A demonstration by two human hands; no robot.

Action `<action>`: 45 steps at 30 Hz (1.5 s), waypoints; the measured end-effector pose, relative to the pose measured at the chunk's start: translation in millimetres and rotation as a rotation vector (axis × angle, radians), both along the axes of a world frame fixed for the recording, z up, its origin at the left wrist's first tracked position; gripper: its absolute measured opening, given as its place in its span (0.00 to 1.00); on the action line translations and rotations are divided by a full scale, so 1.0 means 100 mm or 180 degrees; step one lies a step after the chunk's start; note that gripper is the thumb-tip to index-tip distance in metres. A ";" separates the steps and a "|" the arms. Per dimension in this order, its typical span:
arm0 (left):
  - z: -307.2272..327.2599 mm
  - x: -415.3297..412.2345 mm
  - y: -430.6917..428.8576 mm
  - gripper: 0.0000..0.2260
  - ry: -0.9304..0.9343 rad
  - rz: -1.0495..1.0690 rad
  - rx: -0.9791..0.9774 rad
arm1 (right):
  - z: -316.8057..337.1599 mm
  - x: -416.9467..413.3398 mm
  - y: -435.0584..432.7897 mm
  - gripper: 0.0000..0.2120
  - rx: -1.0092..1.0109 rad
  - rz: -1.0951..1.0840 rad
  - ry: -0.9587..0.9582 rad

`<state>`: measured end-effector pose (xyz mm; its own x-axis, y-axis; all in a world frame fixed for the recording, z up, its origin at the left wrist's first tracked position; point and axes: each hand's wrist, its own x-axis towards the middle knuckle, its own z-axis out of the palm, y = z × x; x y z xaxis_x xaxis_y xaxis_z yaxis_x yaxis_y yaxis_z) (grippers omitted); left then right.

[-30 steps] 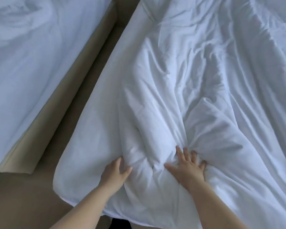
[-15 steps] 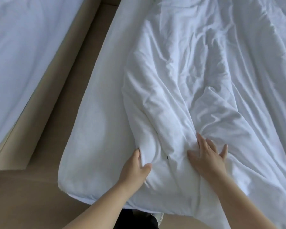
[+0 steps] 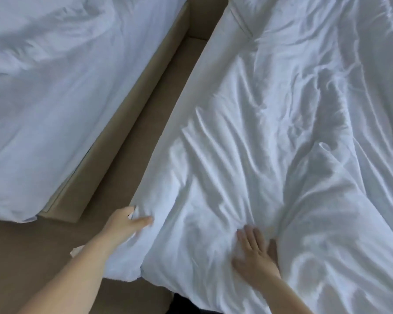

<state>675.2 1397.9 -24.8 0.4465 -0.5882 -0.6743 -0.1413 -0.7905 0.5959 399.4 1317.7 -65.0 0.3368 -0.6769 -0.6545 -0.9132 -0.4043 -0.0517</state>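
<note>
White cotton duvet [image 3: 247, 155] is lying rumpled across the bed [image 3: 204, 91] on my right. Its creases are fanning away from the near end, and its near left edge is hanging over the bed's side towards the carpet [image 3: 32, 257].

My left hand [image 3: 125, 225] is gripping that edge at the corner. The thumb is lying on top of the cloth, and the other fingers are tucked out of sight beneath a bunched fold. My right hand [image 3: 256, 257] is lying flat on the duvet, well apart from the left. Its fingers are straight and slightly spread, pressing into a dip just beside a puffy ridge.

Beyond the duvet's edge, a smooth white strip of the bed is showing along its left side. The brown carpet is running between this bed and a second bed [image 3: 55, 87], which is sitting on a beige base [image 3: 127, 123] and carrying white bedding too.
</note>
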 end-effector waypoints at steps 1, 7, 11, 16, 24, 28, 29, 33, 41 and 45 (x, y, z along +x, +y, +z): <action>-0.09 -0.05 -0.01 0.19 -0.0002 0.0155 0.0077 | -0.03 0.03 0.01 0.33 0.0037 -0.0158 -0.0074; -0.25 -0.19 -0.01 0.38 -0.0148 -0.0184 0.0493 | -0.16 -0.04 -0.03 0.36 0.0386 -0.0216 -0.0121; -0.02 -0.12 0.01 0.24 -0.0927 -0.0597 0.0531 | -0.12 0.00 -0.02 0.35 0.0369 -0.0222 -0.0074; 0.59 0.01 0.49 0.08 -0.1554 -0.0171 -0.0026 | -0.03 -0.08 0.16 0.33 0.0027 -0.0619 -0.0580; -0.12 -0.57 0.79 0.19 -0.1723 -0.0798 0.0661 | 0.12 -0.22 0.41 0.27 0.0323 -0.0138 0.0203; -0.06 -0.70 0.80 0.22 -0.1668 -0.1404 0.0177 | 0.40 0.24 0.29 0.28 0.0052 -0.0860 -0.0690; -0.03 -0.75 0.83 0.23 -0.1483 -0.1654 -0.0020 | 0.47 0.44 0.29 0.30 -0.0108 -0.0919 -0.1121; 0.09 -0.65 0.89 0.21 -0.0719 -0.2711 -0.0420 | 0.49 1.31 0.25 0.39 0.0128 -0.0913 -0.1587; 0.18 1.32 0.86 0.16 -0.1171 -0.2616 -0.0489 | 0.14 1.77 0.35 0.29 -0.0395 -0.1709 -0.0723; 0.32 1.92 0.39 0.19 -0.1511 -0.2871 -0.0478 | 0.10 1.98 0.36 0.24 -0.0681 -0.2464 -0.0859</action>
